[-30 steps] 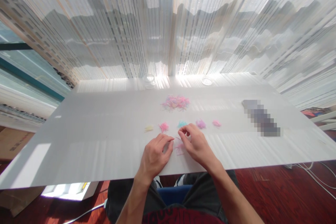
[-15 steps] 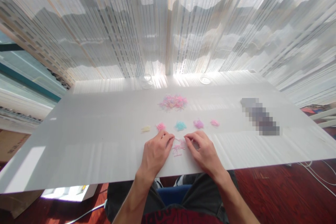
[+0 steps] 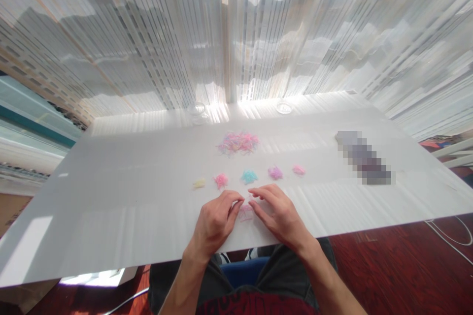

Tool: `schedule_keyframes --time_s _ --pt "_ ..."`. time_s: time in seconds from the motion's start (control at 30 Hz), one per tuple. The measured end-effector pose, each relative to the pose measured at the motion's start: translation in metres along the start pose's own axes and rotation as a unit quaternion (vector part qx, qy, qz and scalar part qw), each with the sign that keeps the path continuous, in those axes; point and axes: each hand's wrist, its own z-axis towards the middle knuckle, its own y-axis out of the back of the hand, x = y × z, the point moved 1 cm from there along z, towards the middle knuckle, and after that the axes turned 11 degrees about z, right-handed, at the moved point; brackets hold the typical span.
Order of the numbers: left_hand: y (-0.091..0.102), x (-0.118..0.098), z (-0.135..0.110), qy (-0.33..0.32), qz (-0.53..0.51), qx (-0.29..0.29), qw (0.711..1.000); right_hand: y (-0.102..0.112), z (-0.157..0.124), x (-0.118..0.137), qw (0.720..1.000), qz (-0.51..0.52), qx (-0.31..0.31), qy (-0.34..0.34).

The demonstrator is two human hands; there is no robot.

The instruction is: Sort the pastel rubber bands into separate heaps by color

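My left hand point(image 3: 217, 219) rests near the table's front edge, thumb and forefinger tips pinched together; what is between them is too small to make out. Opposite it, my right hand point(image 3: 280, 214) has its thumb and fingers apart, with nothing visible in them. Between the hands lies a loose cluster of thin, pale pink loop-like strands point(image 3: 246, 213). Just beyond them is a row of little heaps: a yellow heap point(image 3: 198, 183), a bright pink heap point(image 3: 220, 180), a teal heap point(image 3: 249, 176), a purple heap point(image 3: 275, 173) and a light pink heap point(image 3: 299, 170).
A larger mixed-colour pile point(image 3: 239, 142) lies farther back on the white table point(image 3: 129, 197). Two clear round containers or lids stand at the far edge, a left one point(image 3: 198, 109) and a right one point(image 3: 284, 108). A pixelated object point(image 3: 364, 157) lies at right. Sheer curtains point(image 3: 229, 34) hang behind.
My right thumb and fingertips have parted from their pinch. My left hand stays pinched beside the pale pink strands. The whole view has shifted slightly.
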Motion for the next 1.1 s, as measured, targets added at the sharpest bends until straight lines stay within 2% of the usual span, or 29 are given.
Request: schedule_keyframes --time_s 1.1 --pt "0.0010 -0.0007 -0.0030 0.044 -0.058 -0.019 0.997 0.0041 -0.0024 0.0067 1.000 0.004 0.005 -0.008"
